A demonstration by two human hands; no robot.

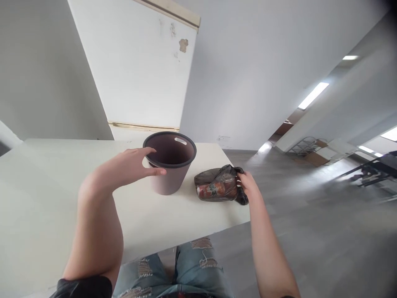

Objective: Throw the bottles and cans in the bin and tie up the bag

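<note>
A mauve-brown trash bin [169,178] with a dark rim and an oval handle slot stands upright on the white table. My left hand [130,165] is at the bin's near left side, thumb and fingers apart; whether it touches the rim I cannot tell. To the right of the bin lies a see-through black plastic bag [206,178] with red drink cans [214,189] showing inside. My right hand [246,182] has its fingers closed on the bag's gathered dark end, near the table's right edge. The fingertips are partly hidden by the plastic.
The white table [139,219] reaches to my legs in ripped jeans. Behind it stands a white refrigerator [139,66] against a grey wall. Grey floor [297,223] lies to the right, with cardboard boxes [316,157] and a metal rack farther off.
</note>
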